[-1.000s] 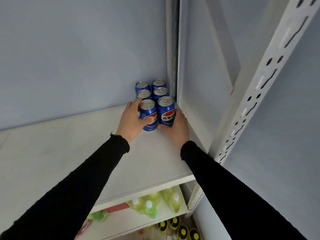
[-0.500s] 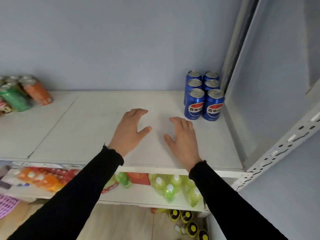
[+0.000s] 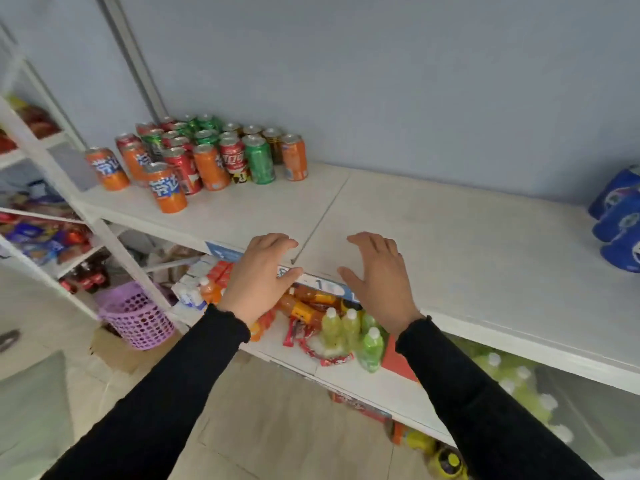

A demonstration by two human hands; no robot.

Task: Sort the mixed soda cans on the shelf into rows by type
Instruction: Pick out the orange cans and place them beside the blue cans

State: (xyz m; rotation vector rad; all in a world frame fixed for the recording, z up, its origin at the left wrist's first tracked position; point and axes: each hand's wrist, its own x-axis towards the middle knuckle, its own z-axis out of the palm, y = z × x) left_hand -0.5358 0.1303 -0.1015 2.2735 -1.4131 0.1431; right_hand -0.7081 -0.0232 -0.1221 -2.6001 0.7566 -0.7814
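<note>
A mixed cluster of orange, red and green soda cans (image 3: 207,154) stands at the left end of the white shelf (image 3: 450,237). An orange can (image 3: 166,187) is the nearest of them, with another orange can (image 3: 107,168) at the far left. Blue cans (image 3: 620,220) stand grouped at the shelf's right end, partly cut off by the frame edge. My left hand (image 3: 258,275) and my right hand (image 3: 379,278) hover over the shelf's front edge in the middle, fingers spread, holding nothing.
The lower shelf holds green bottles (image 3: 349,330), orange bottles and red snack packs. A purple basket (image 3: 135,313) stands on the floor at the left beside a white rack post (image 3: 114,237). More packaged goods fill the rack at far left.
My hands have let go of the blue cans and moved left along the shelf. My view swung left, so the mixed cans are now in sight.
</note>
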